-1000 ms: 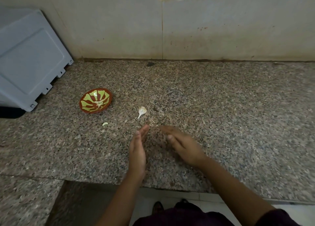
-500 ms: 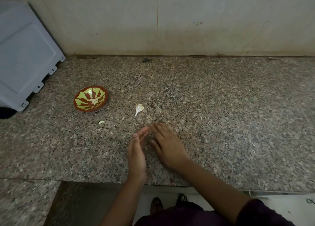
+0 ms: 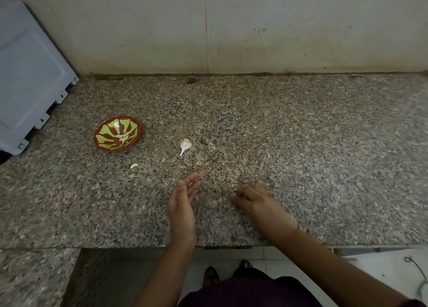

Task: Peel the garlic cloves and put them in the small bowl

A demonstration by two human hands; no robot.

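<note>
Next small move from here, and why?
Probably the left hand reaches forward to pick up the garlic piece. It lies on the countertop with its papery skin and stem on, just beyond that hand's open fingers, and the small bowl sits apart to the left.

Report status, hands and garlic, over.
Left hand open, edge-down on counter. Right hand fingers curled, grip unclear. Unpeeled garlic clove lies beyond the hands, untouched; small bowl off to its left. Nothing between hands and clove.
</note>
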